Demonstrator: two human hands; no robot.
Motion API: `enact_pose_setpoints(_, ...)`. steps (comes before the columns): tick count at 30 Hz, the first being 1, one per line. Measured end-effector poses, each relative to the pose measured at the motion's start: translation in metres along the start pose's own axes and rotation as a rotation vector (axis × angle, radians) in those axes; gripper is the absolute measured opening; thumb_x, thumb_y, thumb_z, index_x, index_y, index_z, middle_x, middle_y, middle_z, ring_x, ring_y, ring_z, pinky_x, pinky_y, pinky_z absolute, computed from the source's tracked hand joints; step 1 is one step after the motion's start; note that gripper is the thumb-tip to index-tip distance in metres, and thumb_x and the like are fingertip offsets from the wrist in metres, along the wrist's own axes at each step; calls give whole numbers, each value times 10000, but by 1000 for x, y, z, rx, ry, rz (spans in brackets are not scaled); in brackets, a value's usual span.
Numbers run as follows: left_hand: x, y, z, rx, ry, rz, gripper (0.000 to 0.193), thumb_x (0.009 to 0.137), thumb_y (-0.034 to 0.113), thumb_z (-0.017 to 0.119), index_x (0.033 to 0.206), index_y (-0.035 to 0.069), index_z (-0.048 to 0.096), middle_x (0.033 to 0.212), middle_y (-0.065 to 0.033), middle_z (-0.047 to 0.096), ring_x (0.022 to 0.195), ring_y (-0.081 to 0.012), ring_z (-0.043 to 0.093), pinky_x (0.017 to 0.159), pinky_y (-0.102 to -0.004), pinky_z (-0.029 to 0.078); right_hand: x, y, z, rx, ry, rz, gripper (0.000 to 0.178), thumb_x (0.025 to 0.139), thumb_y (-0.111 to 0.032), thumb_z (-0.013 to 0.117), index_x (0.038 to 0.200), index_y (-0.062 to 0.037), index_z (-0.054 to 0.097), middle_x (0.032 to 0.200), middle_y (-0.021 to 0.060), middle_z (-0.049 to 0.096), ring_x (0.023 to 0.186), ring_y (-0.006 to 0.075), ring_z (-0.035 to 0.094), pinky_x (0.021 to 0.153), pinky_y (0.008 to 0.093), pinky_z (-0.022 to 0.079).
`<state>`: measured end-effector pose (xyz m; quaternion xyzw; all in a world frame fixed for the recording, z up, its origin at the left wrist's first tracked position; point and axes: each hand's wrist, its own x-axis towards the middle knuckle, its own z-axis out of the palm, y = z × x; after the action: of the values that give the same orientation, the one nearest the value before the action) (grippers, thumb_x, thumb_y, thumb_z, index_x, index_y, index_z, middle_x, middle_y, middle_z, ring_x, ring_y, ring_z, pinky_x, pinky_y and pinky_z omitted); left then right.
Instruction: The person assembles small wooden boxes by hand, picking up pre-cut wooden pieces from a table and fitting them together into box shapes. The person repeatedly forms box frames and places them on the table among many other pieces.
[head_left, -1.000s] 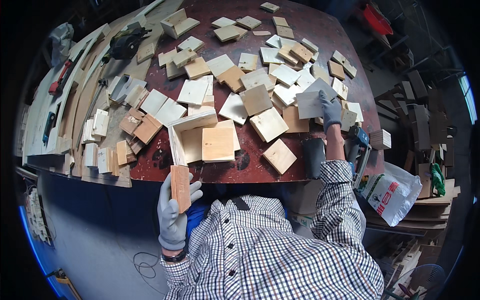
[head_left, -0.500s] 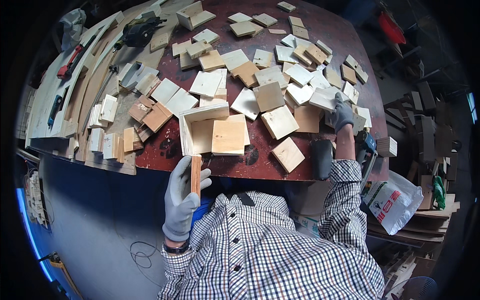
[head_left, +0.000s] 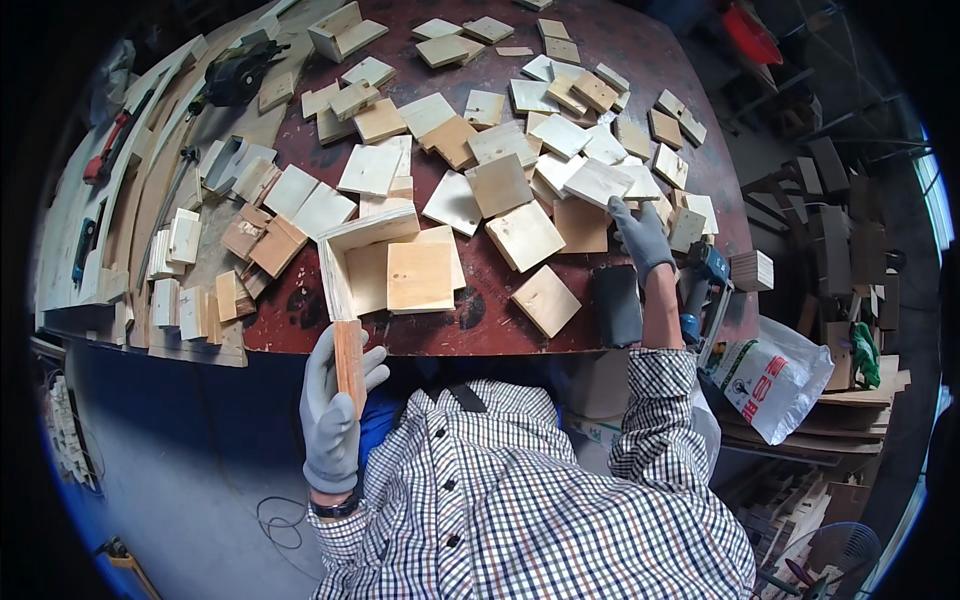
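My gloved left hand is closed around a reddish-brown wooden board, held on edge just off the front of the table. Close beyond it, an open corner of joined pale boards stands on the red table, with a square wooden board in front of its inner side. Farther right, my gloved right hand grips the near edge of a pale wooden board over the pile. Its thumb shows at the board's corner; the other fingertips are partly hidden.
Many loose square boards cover the tabletop. A dark block-like object and a blue nail gun lie near the front right edge. Long planks with tools run along the left. A plastic bag hangs at the right.
The whole view has shifted, moving the table leftward in the picture. My right hand has drawn slightly nearer me, with its thumb now at the pale board's edge. My left hand keeps its board.
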<state>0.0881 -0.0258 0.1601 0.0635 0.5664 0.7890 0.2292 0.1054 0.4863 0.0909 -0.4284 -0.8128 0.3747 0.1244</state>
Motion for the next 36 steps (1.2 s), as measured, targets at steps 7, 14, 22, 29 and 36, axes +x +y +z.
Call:
enact_pose_setpoints(7,-1,-5,-3,1,8,0,1154,841,626,765,1639,-41,265,1572,-279,447,1416,-443,538,1144,-509,476,-6,-5,2,43,94,-64,460,850,-307,838,1167,-6,692,955,146,783,827,242,746,778,387,586)
enact_pose_setpoints(14,-2,-1,-1,3,31,-13,1176,821,640,776,1634,-45,275,1563,-273,450,1404,-430,550,1135,-500,486,2,3,13,374,154,-56,220,873,-149,793,1028,-7,729,830,53,740,599,101,631,551,270,499)
enact_pose_setpoints(22,-3,-7,-5,-11,-4,14,1107,868,598,745,1640,-38,271,1577,-275,453,1420,-442,537,1153,-497,477,-2,-12,8,424,4,26,180,930,-182,756,1028,-33,736,792,18,707,601,90,618,544,267,484)
enact_pose_setpoints(29,-5,-5,-2,6,15,6,1112,867,618,736,1638,-38,276,1574,-274,450,1412,-429,544,1147,-496,474,-25,-26,-1,-591,-219,-74,564,943,-578,664,1110,-45,750,1036,203,780,1056,391,734,955,494,543)
enact_pose_setpoints(36,-6,-8,-6,10,-1,3,1093,874,617,719,1640,-27,279,1584,-274,447,1419,-434,536,1157,-502,464,-33,-6,5,-190,-283,-56,417,912,-366,769,1152,-26,744,1028,167,778,970,296,749,879,405,566)
